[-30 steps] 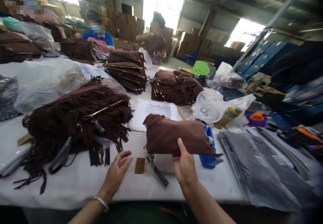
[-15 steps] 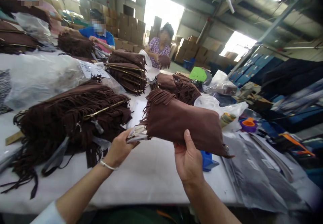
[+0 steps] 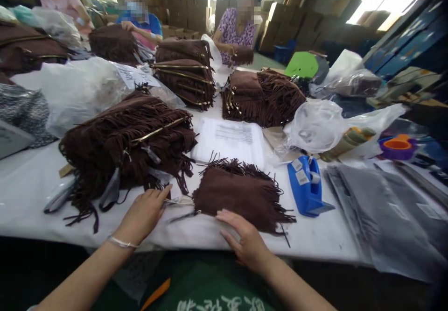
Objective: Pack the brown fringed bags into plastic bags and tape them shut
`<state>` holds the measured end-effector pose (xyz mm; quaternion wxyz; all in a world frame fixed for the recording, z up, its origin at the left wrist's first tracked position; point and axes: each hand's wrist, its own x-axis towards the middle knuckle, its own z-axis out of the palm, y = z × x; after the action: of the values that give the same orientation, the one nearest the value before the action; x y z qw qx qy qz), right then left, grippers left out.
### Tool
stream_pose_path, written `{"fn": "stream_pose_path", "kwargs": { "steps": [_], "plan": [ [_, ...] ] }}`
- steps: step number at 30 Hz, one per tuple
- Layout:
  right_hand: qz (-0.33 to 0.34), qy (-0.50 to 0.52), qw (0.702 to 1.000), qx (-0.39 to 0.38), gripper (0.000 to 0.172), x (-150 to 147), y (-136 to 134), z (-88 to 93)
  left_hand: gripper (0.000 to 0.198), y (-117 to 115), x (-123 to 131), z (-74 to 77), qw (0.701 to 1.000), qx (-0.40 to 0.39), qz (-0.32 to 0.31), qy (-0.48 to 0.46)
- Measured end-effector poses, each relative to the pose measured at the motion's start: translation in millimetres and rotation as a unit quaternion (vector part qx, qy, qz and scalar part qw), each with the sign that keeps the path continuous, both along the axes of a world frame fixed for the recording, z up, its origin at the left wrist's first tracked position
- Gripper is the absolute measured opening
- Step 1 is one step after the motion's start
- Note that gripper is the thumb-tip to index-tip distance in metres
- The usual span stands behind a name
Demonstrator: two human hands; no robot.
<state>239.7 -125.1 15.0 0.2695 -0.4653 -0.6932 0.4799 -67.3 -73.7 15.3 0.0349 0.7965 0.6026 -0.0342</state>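
Observation:
A brown fringed pouch (image 3: 233,194) lies flat on the white table in front of me, its fringe spread along the far and right edges. My right hand (image 3: 245,241) is open, thumb and fingers apart, with fingertips at the pouch's near edge. On the other side my left hand (image 3: 147,210) is open over the table, fingers stretched toward a pale wrapped strap (image 3: 182,201) at the pouch's left end. Whether those fingertips touch the strap I cannot tell. Left of the pouch stands a heap of brown fringed bags (image 3: 122,138) with gold zips.
A blue tape dispenser (image 3: 305,187) stands right of the pouch, beside grey plastic-wrapped sheets (image 3: 381,213). Behind lie a stack of clear bags (image 3: 229,140) and more fringed bags (image 3: 262,96). Clear plastic (image 3: 315,124) covers the right back. Several people work across the table.
The pouch has gone from being held up in my right hand to lying on the table. My left hand has loosened from the wrapped strap. The view has tilted down.

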Motion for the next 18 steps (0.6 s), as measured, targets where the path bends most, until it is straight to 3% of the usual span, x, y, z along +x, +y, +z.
{"fn": "stream_pose_path", "kwargs": {
  "steps": [2,5,8,13,16,18],
  "plan": [
    [0.059,-0.135,0.979,0.141,0.047,11,13,-11.3,0.063,-5,-11,-2.0,0.999,0.029,0.017,-0.009],
    [0.065,-0.227,0.946,0.224,0.049,11,23,-29.6,0.066,-16,-23,-7.4,0.997,0.044,0.057,-0.011],
    [0.062,-0.217,0.937,0.268,0.039,-19,24,-28.5,0.054,-28,-28,-11.3,0.997,0.053,0.055,0.021],
    [0.146,-0.193,0.919,0.310,0.036,-85,40,-18.2,0.032,-45,-22,-2.8,0.997,0.052,0.049,0.015],
    [0.149,-0.203,0.919,0.303,0.025,-84,49,-24.4,0.026,-58,-11,2.0,0.990,-0.037,0.105,-0.082],
    [0.152,-0.193,0.924,0.294,0.015,-67,51,-29.4,0.025,-66,-1,-0.4,0.955,-0.155,0.163,-0.194]
  ]
}}
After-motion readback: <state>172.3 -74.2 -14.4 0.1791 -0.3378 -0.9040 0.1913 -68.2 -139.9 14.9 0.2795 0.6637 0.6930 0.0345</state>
